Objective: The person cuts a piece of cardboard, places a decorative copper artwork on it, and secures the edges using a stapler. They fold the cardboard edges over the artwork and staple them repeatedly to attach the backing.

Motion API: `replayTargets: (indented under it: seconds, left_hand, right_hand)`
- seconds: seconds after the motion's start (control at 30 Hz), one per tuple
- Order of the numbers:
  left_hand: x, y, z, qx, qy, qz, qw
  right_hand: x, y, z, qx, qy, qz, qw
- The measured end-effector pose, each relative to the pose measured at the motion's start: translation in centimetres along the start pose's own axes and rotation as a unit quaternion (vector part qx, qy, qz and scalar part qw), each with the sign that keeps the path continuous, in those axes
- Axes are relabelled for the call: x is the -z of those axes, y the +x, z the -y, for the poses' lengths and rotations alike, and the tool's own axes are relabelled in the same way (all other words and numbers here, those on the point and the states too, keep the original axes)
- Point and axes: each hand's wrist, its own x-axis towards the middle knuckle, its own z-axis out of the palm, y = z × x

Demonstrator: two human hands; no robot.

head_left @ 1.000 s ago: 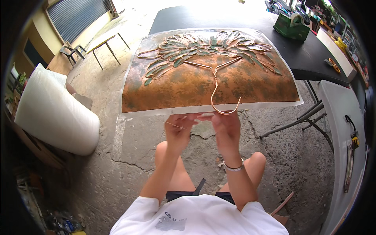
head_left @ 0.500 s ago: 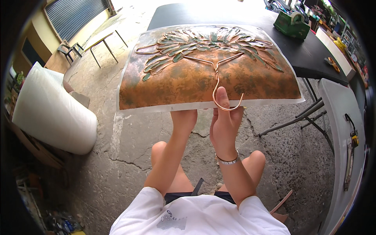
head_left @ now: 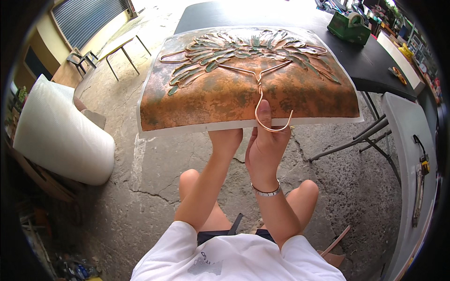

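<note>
Near the black rectangular desk [head_left: 365, 70], the copper-coloured leaf-relief sheet [head_left: 211, 96], seemingly light and bendable, is best held by its white border [head_left: 187, 129], its near edge being clamped by the right hand's [head_left: 267, 157] fingers, while the left hand's [head_left: 226, 140], hidden beneath, cannot be judged.

Blk folding tbl [head_left: 344, 61], metal legs: green tape dispenser [head_left: 348, 30] toward back R, orange-handled scissors [head_left: 400, 77] nr R end; painted relief sheet [head_left: 187, 110] overlaps near edge, contact hidden. Cracked conc. floor [head_left: 154, 171]: lg bubble-wrap roll [head_left: 65, 136] L, sm. tbl [head_left: 117, 45] & chair [head_left: 77, 59] farther back. White panel [head_left: 404, 122], far R, carries yel./blk tape measure [head_left: 424, 167] w/ slim metal tool [head_left: 417, 199] just below.
</note>
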Motion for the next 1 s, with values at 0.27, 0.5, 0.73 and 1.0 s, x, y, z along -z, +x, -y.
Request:
replayTargets:
  seconds: [0.27,0.5,0.73,1.0]
  left_hand:
    - [-0.1,0.3,0.4,-0.058,0.129,-0.008,0.99]
    - [-0.9,0.0,0.2,-0.052,0.109,-0.027,0.992]
    - [-0.6,0.6,-0.5,-0.09,0.122,-0.023,0.988]
    - [-0.1,1.0,0.6,-0.092,0.128,-0.065,0.985]
  right_hand:
    - [-0.1,-0.2,0.1,0.003,-0.004,0.007,1.0]
    - [-0.3,-0.3,0.1,-0.004,0.003,0.004,1.0]
    - [-0.1,-0.7,0.2,-0.016,-0.04,0.014,0.999]
    - [0.0,0.6,-0.7,0.046,-0.033,0.036,0.998]
